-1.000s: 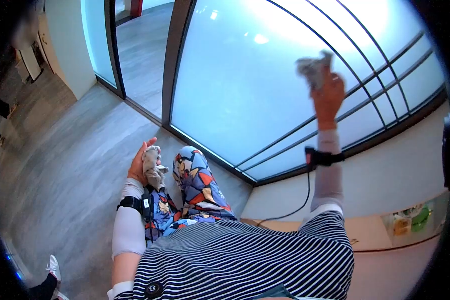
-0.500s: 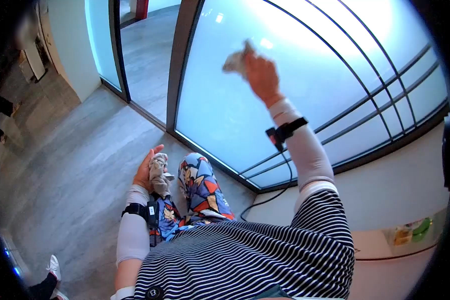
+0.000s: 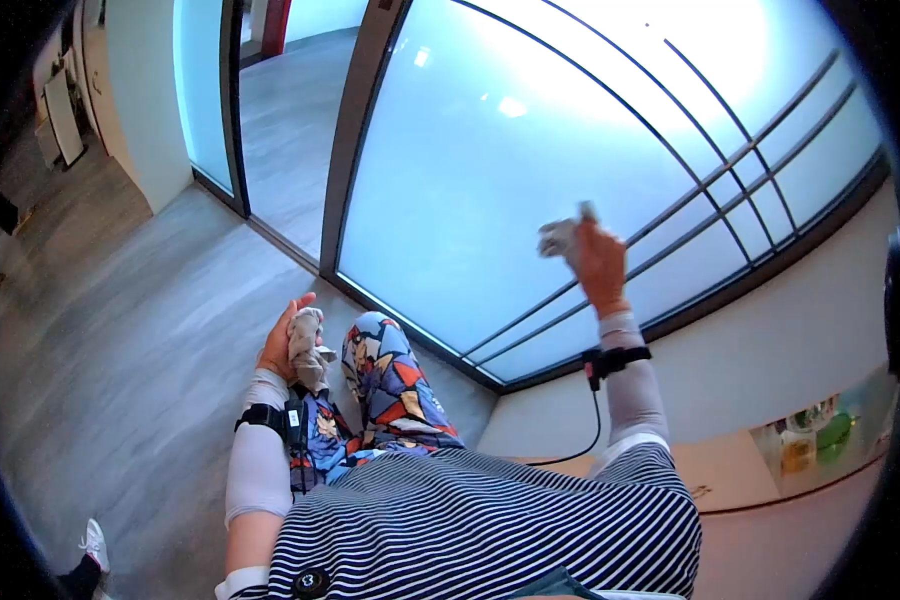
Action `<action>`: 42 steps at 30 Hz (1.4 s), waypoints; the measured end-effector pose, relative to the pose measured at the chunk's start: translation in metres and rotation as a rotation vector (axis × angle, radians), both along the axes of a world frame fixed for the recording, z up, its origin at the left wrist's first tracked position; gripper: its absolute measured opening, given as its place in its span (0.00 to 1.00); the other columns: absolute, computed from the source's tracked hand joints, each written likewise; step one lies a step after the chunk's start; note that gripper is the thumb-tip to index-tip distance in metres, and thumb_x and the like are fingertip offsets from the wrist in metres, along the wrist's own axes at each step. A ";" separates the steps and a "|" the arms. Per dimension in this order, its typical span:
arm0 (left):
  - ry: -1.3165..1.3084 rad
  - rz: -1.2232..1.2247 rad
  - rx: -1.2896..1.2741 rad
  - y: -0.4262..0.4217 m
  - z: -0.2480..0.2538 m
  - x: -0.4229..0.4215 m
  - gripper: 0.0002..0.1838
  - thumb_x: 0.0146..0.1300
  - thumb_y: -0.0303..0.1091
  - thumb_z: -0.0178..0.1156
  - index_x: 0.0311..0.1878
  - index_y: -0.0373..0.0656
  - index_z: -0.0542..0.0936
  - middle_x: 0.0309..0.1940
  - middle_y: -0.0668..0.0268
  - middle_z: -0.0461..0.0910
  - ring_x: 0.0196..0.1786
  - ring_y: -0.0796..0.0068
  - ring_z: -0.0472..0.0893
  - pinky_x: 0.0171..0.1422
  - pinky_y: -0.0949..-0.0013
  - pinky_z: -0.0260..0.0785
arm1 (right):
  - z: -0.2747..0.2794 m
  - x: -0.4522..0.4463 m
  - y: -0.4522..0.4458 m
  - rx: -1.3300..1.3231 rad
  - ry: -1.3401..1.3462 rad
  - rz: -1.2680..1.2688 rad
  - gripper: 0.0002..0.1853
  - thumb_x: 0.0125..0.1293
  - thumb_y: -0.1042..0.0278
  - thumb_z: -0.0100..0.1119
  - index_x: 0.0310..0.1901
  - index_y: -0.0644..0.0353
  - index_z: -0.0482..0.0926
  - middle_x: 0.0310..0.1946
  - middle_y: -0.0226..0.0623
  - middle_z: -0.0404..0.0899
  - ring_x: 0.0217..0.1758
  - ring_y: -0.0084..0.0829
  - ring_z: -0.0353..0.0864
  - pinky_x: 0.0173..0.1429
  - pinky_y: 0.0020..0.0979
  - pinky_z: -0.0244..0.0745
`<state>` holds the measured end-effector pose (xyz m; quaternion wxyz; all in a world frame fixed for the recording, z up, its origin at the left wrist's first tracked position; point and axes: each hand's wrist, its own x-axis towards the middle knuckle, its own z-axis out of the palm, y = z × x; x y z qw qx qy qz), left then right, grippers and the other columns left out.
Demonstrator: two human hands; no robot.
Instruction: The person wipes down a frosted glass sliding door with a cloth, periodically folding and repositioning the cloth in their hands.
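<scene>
Cloth [image 3: 556, 239], partly hidden, is gripped by the right hand [image 3: 601, 265], contact with glass [image 3: 450, 200] unclear; a rag [image 3: 307, 345] is held in the loosely curled left hand [image 3: 277, 347].

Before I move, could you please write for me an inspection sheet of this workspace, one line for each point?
Surface: glass panel, cloudy, in a dark frame, crossed by dark bars.
Job's things: raised cloth and lower cloth, both bunched.
Clutter: green item and amber item at lower right, too small to name.
Grip: right hand closed on the raised cloth, contact with the glass panel unclear; left hand holds the lower cloth beside the patterned trousers.
Cables: black cable hangs from the right wrist strap and runs towards the striped shirt.
Surroundings: grey floor, doorway at upper left, white shoe at lower left.
</scene>
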<state>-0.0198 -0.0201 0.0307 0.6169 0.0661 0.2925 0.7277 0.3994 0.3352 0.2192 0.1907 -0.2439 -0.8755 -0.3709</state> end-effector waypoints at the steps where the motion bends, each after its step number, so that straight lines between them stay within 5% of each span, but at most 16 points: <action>1: -0.001 -0.010 -0.009 -0.001 0.000 -0.001 0.24 0.74 0.53 0.49 0.65 0.50 0.71 0.36 0.64 0.80 0.27 0.71 0.79 0.29 0.66 0.76 | 0.032 0.001 -0.008 0.081 0.095 -0.002 0.37 0.58 0.64 0.70 0.67 0.63 0.65 0.44 0.42 0.78 0.39 0.37 0.76 0.42 0.41 0.70; 3: -0.002 -0.032 0.004 -0.002 -0.005 -0.003 0.23 0.74 0.54 0.49 0.64 0.52 0.72 0.36 0.65 0.80 0.27 0.71 0.79 0.29 0.67 0.77 | 0.101 -0.009 -0.032 0.281 0.275 0.030 0.35 0.57 0.65 0.71 0.65 0.62 0.68 0.34 0.41 0.82 0.33 0.37 0.82 0.33 0.37 0.79; 5: -0.003 -0.043 0.016 -0.002 -0.007 -0.004 0.22 0.74 0.54 0.50 0.63 0.54 0.72 0.36 0.66 0.80 0.28 0.71 0.80 0.29 0.68 0.77 | 0.137 0.003 -0.003 0.351 0.460 -0.008 0.32 0.52 0.69 0.74 0.60 0.60 0.74 0.49 0.49 0.81 0.49 0.46 0.82 0.54 0.47 0.79; 7: 0.002 -0.018 0.005 -0.005 -0.003 -0.003 0.25 0.74 0.55 0.49 0.65 0.50 0.71 0.36 0.64 0.79 0.28 0.71 0.79 0.28 0.65 0.77 | 0.176 -0.007 0.004 0.377 0.639 -0.069 0.38 0.54 0.70 0.71 0.67 0.59 0.66 0.62 0.52 0.72 0.63 0.52 0.72 0.68 0.51 0.68; 8: 0.001 -0.010 0.012 -0.006 -0.002 -0.003 0.25 0.74 0.55 0.49 0.65 0.50 0.71 0.36 0.64 0.79 0.28 0.71 0.79 0.28 0.65 0.77 | 0.199 -0.018 0.012 0.312 0.706 -0.084 0.41 0.54 0.72 0.70 0.70 0.59 0.62 0.64 0.52 0.70 0.64 0.51 0.71 0.68 0.51 0.68; 13: -0.004 0.018 0.022 -0.007 -0.009 -0.005 0.23 0.74 0.54 0.49 0.63 0.52 0.71 0.37 0.65 0.80 0.28 0.73 0.79 0.30 0.69 0.78 | 0.297 -0.103 0.045 0.608 0.647 0.191 0.26 0.55 0.65 0.71 0.56 0.63 0.78 0.49 0.49 0.81 0.49 0.47 0.81 0.54 0.46 0.78; 18: -0.002 -0.008 0.027 -0.004 -0.017 -0.006 0.24 0.74 0.53 0.48 0.66 0.51 0.69 0.39 0.64 0.81 0.30 0.74 0.81 0.30 0.70 0.78 | 0.275 -0.224 0.033 0.794 0.454 0.246 0.21 0.56 0.62 0.72 0.51 0.57 0.78 0.40 0.41 0.80 0.38 0.37 0.80 0.41 0.34 0.78; 22: -0.008 -0.033 0.019 -0.003 -0.020 -0.005 0.24 0.75 0.53 0.48 0.67 0.52 0.69 0.39 0.65 0.81 0.28 0.74 0.80 0.30 0.71 0.78 | 0.175 -0.286 0.018 0.481 0.289 0.248 0.26 0.56 0.62 0.72 0.56 0.53 0.75 0.48 0.40 0.77 0.37 0.34 0.81 0.36 0.35 0.80; 24: -0.005 -0.021 0.007 -0.004 -0.017 -0.003 0.24 0.75 0.53 0.48 0.67 0.52 0.69 0.39 0.65 0.81 0.28 0.74 0.81 0.30 0.70 0.78 | 0.119 -0.284 -0.007 0.211 0.049 0.082 0.23 0.57 0.64 0.69 0.56 0.50 0.76 0.54 0.35 0.73 0.45 0.32 0.78 0.46 0.35 0.77; 28: 0.011 0.005 -0.004 -0.006 -0.014 -0.003 0.26 0.74 0.53 0.50 0.67 0.48 0.69 0.37 0.63 0.79 0.28 0.70 0.79 0.30 0.67 0.76 | -0.008 -0.213 0.008 0.297 -0.161 0.234 0.22 0.62 0.67 0.60 0.59 0.43 0.74 0.59 0.26 0.71 0.65 0.30 0.65 0.66 0.44 0.58; 31: 0.012 -0.017 0.009 -0.011 -0.007 -0.003 0.25 0.74 0.53 0.49 0.67 0.49 0.69 0.37 0.63 0.79 0.28 0.70 0.79 0.29 0.66 0.76 | -0.047 -0.143 -0.002 0.254 -0.154 0.249 0.25 0.62 0.65 0.62 0.61 0.42 0.72 0.62 0.26 0.68 0.73 0.32 0.59 0.76 0.54 0.43; 35: -0.021 0.012 0.017 -0.012 -0.012 -0.004 0.25 0.74 0.54 0.49 0.67 0.50 0.69 0.37 0.64 0.79 0.27 0.70 0.78 0.29 0.66 0.76 | -0.019 -0.054 0.000 0.293 -0.124 0.010 0.34 0.57 0.57 0.70 0.65 0.44 0.69 0.65 0.28 0.66 0.76 0.37 0.56 0.77 0.66 0.32; 40: -0.015 -0.008 0.058 -0.014 -0.018 -0.011 0.23 0.74 0.54 0.49 0.65 0.53 0.71 0.37 0.64 0.81 0.27 0.71 0.81 0.29 0.67 0.78 | 0.122 0.006 -0.003 0.396 0.208 -0.179 0.43 0.49 0.53 0.77 0.68 0.48 0.68 0.63 0.33 0.72 0.73 0.42 0.61 0.72 0.73 0.41; 42: -0.015 -0.003 0.056 -0.014 -0.019 -0.012 0.23 0.74 0.53 0.49 0.64 0.53 0.71 0.37 0.64 0.81 0.27 0.72 0.80 0.29 0.67 0.78 | 0.182 0.002 -0.014 0.493 0.373 -0.238 0.40 0.50 0.56 0.76 0.66 0.52 0.70 0.58 0.40 0.76 0.68 0.43 0.69 0.69 0.70 0.53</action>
